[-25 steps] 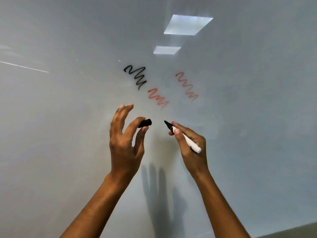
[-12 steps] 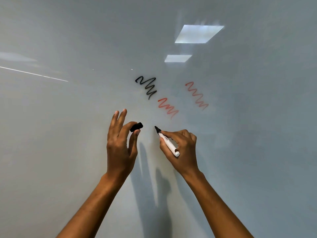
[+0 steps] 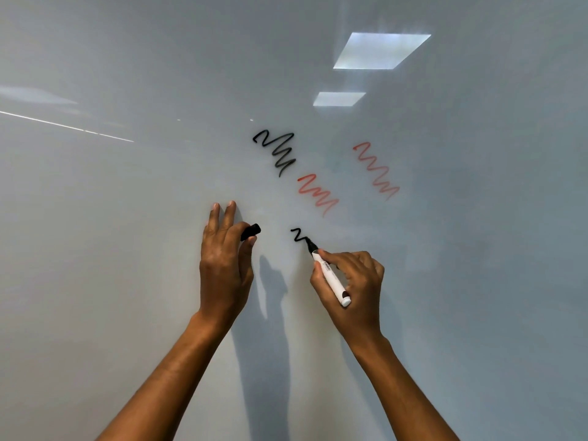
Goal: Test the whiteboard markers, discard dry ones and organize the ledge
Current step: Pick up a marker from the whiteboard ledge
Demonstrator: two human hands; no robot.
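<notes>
No word, number or brand can be read anywhere. The white-barrelled marker with a black tip (image 3: 329, 276) carries a small block of dark print on its barrel near the tip end, too small and blurred to make out. The marks on the glossy white whiteboard (image 3: 127, 249) are wavy scribbles, not letters: a black zigzag (image 3: 276, 152), two red zigzags (image 3: 318, 194) (image 3: 377, 170) and a short black squiggle (image 3: 299, 235) at the marker's tip.
</notes>
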